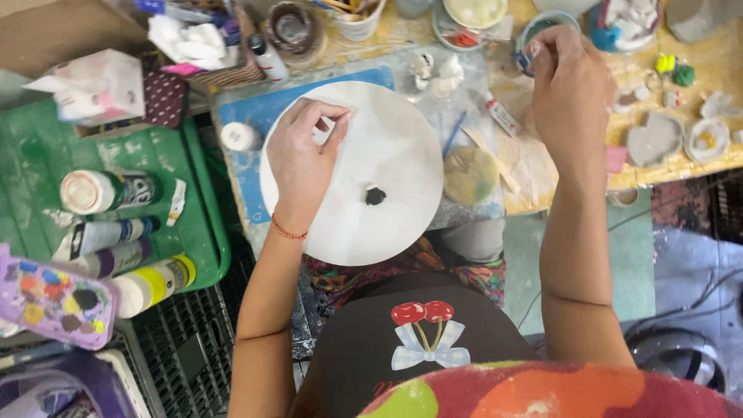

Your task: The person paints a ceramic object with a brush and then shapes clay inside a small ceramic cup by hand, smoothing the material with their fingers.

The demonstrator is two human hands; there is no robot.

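Disc (387, 155) pinned by left hand (303, 159), fingertips pinched; right hand (569, 85) gripped cup (534, 35). Risk: elbow knocking paint tubes (116, 248), judged.

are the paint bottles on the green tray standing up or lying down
Lying down: the paint bottles rest on their sides across the green tray, caps pointing left.

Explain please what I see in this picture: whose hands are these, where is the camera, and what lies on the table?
The camera sits on a person's head and looks down at their own two bare hands. The left hand rests on a round white disc with a small dark lump on it. The right hand reaches up to a small round container; whether it grips it is unclear. To the left, paint tubes lie on a green tray, beside a purple palette.
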